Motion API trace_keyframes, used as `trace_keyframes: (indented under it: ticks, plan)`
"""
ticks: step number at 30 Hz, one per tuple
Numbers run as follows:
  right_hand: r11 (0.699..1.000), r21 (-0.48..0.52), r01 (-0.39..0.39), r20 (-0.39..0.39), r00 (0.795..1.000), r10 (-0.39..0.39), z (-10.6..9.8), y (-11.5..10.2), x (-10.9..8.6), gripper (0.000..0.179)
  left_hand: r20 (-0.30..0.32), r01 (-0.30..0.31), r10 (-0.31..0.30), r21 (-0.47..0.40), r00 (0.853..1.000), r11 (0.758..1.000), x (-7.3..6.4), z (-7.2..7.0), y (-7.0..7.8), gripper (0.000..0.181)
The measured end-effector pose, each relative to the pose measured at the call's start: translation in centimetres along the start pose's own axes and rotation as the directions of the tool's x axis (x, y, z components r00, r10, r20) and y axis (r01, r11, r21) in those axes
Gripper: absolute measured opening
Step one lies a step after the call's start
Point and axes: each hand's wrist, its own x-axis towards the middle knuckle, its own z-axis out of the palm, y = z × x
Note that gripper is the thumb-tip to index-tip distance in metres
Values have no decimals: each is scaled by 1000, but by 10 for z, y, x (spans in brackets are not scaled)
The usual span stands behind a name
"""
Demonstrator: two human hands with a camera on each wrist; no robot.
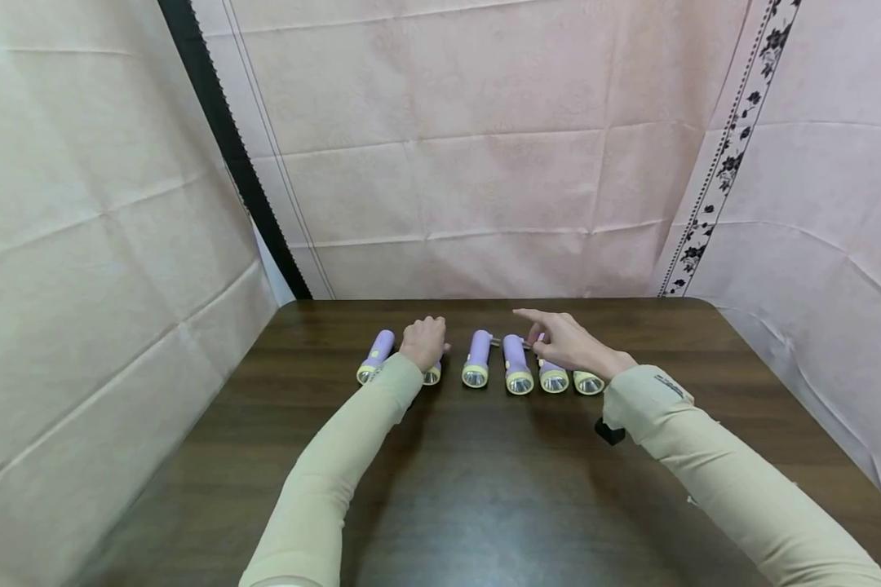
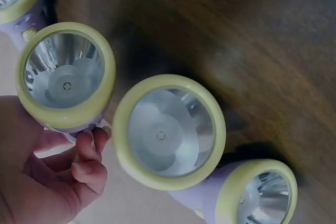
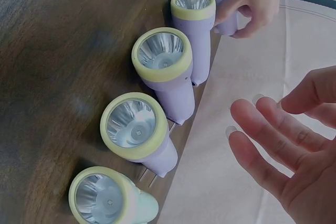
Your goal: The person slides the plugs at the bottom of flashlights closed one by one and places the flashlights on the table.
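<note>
At the left end of the row, the leftmost flashlight (image 1: 377, 355) lies lens toward me on the dark table (image 1: 440, 489), just beside my left hand (image 1: 423, 338). That hand holds the second flashlight (image 2: 65, 72) by its lilac body, thumb on one side and fingers curled in behind the yellow rim; I judge the narrow barrel gives a surer grip than the wide head, and leaves the lens untouched. Whether it is lifted, I cannot tell. Next come the third flashlight (image 1: 477, 359), the fourth flashlight (image 1: 517, 363) and the fifth flashlight (image 1: 554, 379), side by side with lenses facing me, perhaps so they line up neatly. Metal pins (image 3: 153, 181) show among their tails. At the right end sits the sixth flashlight (image 3: 105, 198), its body mint rather than lilac. My right hand (image 1: 568, 342) hovers over this end, fingers loosely spread and holding nothing, probably kept high to avoid knocking the row.
</note>
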Motion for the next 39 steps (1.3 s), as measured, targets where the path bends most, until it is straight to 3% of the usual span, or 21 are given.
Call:
trace_keyframes:
  ticks: [7, 22, 26, 30, 33, 35, 39]
  plan:
    - [1000, 4, 9, -6, 1000, -9, -1, 2, 0, 65, -6, 7, -7, 52, 1000, 999, 2, 5, 1, 29]
    - [1000, 4, 3, -21, 1000, -3, -5, 8, -3, 63, 113, 50, -60, 90, 992, 995, 5, 6, 3, 39]
    - [1000, -9, 6, -41, 999, -6, -9, 12, -6, 62, 24, 53, -55, 84, 998, 995, 6, 0, 12, 41]
    - [1000, -10, 2, -56, 998, -2, -10, 16, -9, 60, -49, 29, -32, -62, 998, 998, 7, -6, 29, 29]
    - [1000, -11, -9, -60, 998, 9, -11, 20, -12, 58, 4, 28, -28, -225, 1000, 974, 7, -7, 45, 26]
    - [1000, -13, -13, -62, 998, 13, -11, 22, -14, 58, 64, 59, -42, -298, 997, 953, 8, -5, 54, 29]
    - [1000, -15, -18, -69, 997, 17, -12, 24, -16, 57, 166, 146, -92, -349, 982, 926, 7, 3, 67, 47]
